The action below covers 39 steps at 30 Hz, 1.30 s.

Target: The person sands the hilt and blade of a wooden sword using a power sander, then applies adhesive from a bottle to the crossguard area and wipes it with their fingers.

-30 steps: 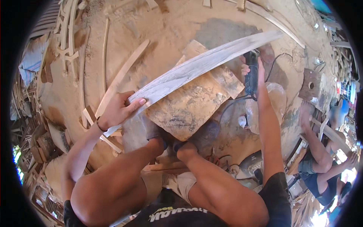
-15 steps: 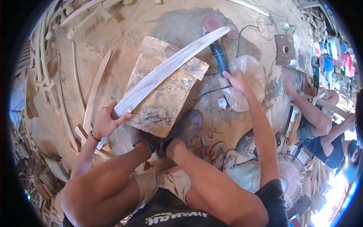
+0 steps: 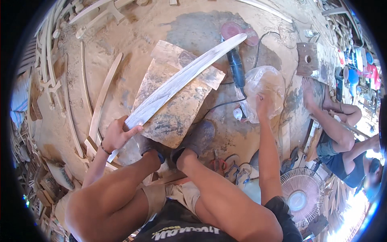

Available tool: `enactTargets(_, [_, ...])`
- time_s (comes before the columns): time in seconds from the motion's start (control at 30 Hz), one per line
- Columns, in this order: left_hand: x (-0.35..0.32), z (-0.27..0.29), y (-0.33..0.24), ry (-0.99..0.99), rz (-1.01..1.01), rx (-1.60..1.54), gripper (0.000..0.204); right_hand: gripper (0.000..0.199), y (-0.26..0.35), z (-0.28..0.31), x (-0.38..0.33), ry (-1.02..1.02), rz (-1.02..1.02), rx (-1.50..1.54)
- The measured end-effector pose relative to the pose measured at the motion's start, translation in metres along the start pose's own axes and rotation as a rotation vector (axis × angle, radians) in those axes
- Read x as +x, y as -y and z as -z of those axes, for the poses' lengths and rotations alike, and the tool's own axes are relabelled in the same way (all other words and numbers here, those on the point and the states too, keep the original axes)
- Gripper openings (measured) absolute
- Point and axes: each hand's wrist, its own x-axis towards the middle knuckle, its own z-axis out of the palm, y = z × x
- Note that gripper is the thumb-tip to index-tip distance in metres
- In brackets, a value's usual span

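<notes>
Dusty workshop floor (image 3: pixel 133 36), strewn with curved wooden offcuts (image 3: pixel 98 105) along the left. At centre, flat on that floor, a worn plywood board (image 3: pixel 173 109), stained and crumbling at the edges. Across the board, running diagonally from lower left to upper right, a long curved wooden piece (image 3: pixel 181 80), pale and smooth, its far tip reaching past the board's top corner. Left hand (image 3: pixel 117 135) closed round the near end of that curved piece, thumb over the top edge, a thin band at the wrist. Two dusty shoes (image 3: pixel 197 139) planted on the near edge of the board, knees bent above them.

Right of the board, a clear plastic bag (image 3: pixel 264 90) crumpled on the floor; right hand (image 3: pixel 262 105) resting on the bag, fingers bent down into the plastic, pinched or merely pressing cannot be told. Just beside the bag, an angle grinder (image 3: pixel 235 66) lying on the floor, red disc at its far end, black cord trailing toward the board. Farther right, another person's legs (image 3: pixel 336 125) stretched out, and a small round fan (image 3: pixel 302 197) near the lower edge.
</notes>
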Motion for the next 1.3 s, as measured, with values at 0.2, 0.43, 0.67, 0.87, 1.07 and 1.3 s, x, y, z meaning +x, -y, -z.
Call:
enactTargets(0.2, [-0.006,0.0,-0.003,-0.019,-0.02,0.019,0.068,0.037,-0.006,-0.029,0.019,-0.168,0.095,0.021])
enactTargets(0.43, [-0.014,0.002,-0.016,0.05,0.044,-0.023,0.072,0.034,-0.003,-0.034,0.03,-0.058,-0.048,0.442])
enactTargets(0.67, [-0.022,-0.01,-0.03,0.062,0.118,-0.004,0.07,0.013,0.158,0.126,-0.042,-0.257,-0.032,0.734])
enactTargets(0.87, [-0.025,-0.031,-0.028,0.04,0.097,-0.143,0.066,0.015,0.284,0.128,-0.087,-0.243,0.671,0.782])
enactTargets(1.07, [-0.027,-0.031,-0.029,0.064,0.146,-0.172,0.062,0.036,0.296,0.107,-0.084,-0.448,0.831,0.401])
enactTargets(1.3, [-0.025,-0.03,-0.031,0.031,0.125,-0.152,0.063,0.067,0.281,0.123,-0.108,-0.238,0.879,0.074])
